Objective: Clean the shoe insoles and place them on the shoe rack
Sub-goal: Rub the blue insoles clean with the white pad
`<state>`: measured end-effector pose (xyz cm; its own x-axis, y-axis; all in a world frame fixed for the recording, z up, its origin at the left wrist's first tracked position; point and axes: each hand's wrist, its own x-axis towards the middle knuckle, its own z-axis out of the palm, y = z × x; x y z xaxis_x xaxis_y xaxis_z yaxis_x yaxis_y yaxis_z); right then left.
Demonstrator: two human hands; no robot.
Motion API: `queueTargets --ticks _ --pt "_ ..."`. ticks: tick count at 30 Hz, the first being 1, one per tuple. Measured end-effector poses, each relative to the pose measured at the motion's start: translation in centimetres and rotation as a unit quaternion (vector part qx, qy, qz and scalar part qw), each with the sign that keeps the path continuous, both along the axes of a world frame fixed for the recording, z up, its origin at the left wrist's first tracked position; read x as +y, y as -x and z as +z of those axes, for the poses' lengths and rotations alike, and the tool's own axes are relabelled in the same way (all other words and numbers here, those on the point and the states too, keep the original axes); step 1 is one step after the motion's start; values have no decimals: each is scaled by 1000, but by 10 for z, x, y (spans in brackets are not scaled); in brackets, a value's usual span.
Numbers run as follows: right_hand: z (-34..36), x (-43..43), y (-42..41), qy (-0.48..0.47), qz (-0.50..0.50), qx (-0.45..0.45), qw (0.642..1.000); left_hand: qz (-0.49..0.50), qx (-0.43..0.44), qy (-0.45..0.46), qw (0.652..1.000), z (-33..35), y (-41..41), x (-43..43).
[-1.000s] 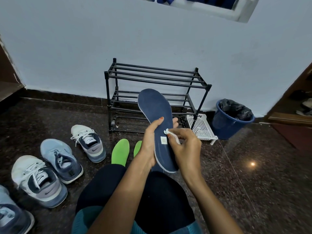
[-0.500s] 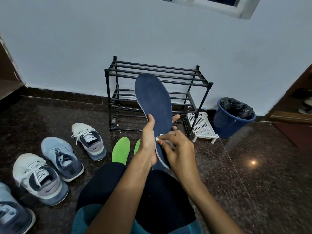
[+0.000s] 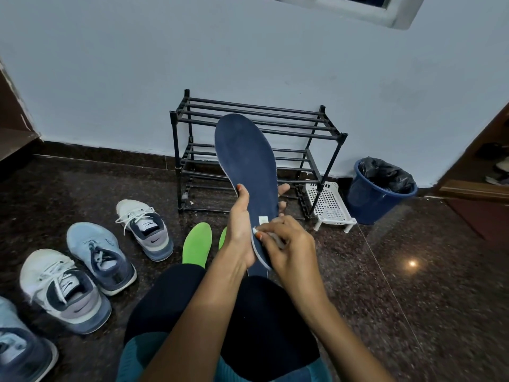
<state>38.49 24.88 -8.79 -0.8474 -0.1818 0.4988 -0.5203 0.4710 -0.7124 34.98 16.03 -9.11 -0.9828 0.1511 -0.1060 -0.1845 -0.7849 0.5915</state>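
A long navy blue insole [image 3: 248, 166] stands upright in front of me, toe end up, with a small white label near its heel. My left hand [image 3: 241, 230] grips it at the lower part, thumb on the left edge and fingers behind. My right hand [image 3: 286, 246] pinches a small white wipe [image 3: 254, 230] against the insole's heel edge. Two green insoles [image 3: 197, 245] lie on the floor beyond my knees. The black metal shoe rack [image 3: 300, 133] stands against the wall, its bars bare.
Several sneakers [image 3: 144, 228] lie on the dark granite floor at the left. A white perforated plastic stand [image 3: 329, 205] sits right of the rack, beside a blue bin [image 3: 377, 191] with a black liner. Wooden door frames flank both sides.
The insole has been raised higher and turned more upright. My right hand slid the white wipe down from the label area to the heel edge.
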Motion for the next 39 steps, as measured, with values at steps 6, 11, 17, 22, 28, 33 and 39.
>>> queueTargets --ticks 6,11,17,22,28,33,39 --pt "4 -3 11 2 -24 6 1000 -16 10 61 998 0 -4 -1" --pt "2 3 -10 19 49 -24 998 -4 16 -4 1000 2 -2 -5" --pt "5 5 -8 5 30 -15 999 18 31 -3 999 2 -3 0" --pt "8 0 6 8 -11 24 1000 -19 22 41 999 4 -8 -1" --pt "2 3 -17 27 47 -27 998 -4 30 -17 999 4 -5 -7" --pt "4 5 -15 19 18 -21 999 -3 37 -41 998 3 -2 -4" --pt "6 0 4 11 -44 3 999 14 39 -16 999 6 -5 1"
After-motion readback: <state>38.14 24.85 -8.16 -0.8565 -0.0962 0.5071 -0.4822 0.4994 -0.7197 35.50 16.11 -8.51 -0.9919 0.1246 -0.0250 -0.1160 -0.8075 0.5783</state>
